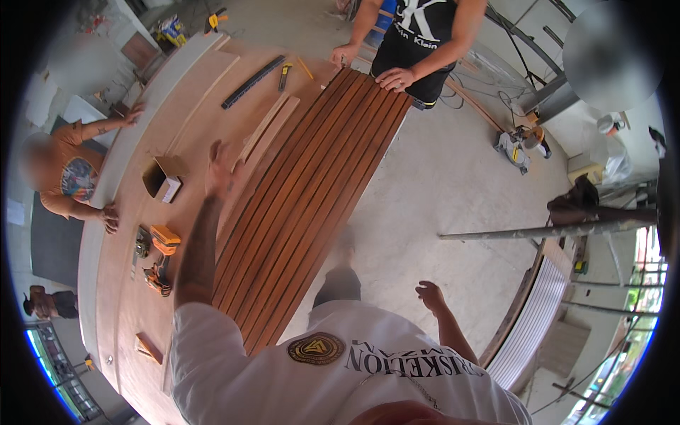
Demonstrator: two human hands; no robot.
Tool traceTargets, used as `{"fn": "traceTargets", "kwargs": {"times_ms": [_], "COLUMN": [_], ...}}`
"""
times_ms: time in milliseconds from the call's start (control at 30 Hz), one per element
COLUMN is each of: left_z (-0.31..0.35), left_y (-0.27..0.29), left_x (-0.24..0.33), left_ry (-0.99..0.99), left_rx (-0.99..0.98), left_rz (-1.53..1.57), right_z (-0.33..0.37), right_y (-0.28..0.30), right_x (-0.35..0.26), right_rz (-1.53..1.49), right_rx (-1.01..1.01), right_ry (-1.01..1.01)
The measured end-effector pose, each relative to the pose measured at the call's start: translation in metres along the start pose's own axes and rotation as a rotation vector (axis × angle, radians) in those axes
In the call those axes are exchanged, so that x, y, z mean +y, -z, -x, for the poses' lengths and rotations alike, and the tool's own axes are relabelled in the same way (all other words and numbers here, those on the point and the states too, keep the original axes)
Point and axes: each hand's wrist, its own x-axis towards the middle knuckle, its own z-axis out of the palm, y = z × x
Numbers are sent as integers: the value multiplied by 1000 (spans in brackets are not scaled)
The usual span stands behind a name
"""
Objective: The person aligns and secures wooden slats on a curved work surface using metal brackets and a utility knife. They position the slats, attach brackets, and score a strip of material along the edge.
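A long panel of reddish-brown wooden slats with dark gaps (308, 191) lies along the right side of the worktable (191, 113), running away from me. My left hand (223, 170) reaches over the table beside the panel's left edge, near some pale wood strips (270, 127). Its fingers are outstretched, slightly blurred, and nothing shows in them. Out to my right, my right hand (431, 296) hangs over the floor with its fingers loosely apart, holding nothing. At the panel's far end, a co-worker's hand (395, 78) rests on the slats, and their other hand is at its corner.
On the table are an open cardboard box (164, 179), an orange cordless tool (165, 239), a yellow utility knife (285, 75) and a black bar (253, 81). Another person's hand (110, 218) touches the left edge. A saw (516, 149) and a metal pole (531, 232) stand right.
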Motion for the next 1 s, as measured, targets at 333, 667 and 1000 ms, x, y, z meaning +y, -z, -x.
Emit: {"fn": "traceTargets", "kwargs": {"times_ms": [333, 667, 1000], "left_z": [-263, -230, -9], "left_y": [-157, -105, 114], "left_x": [-116, -126, 97], "left_ry": [410, 618, 638], "left_rx": [-192, -69, 380], "left_rz": [-414, 378, 1124], "right_z": [-53, -99, -172], "right_y": [121, 100, 118], "right_x": [63, -134, -156], "right_rz": [-157, 321, 557], "right_rx": [310, -100, -187], "right_ry": [-302, 175, 565]}}
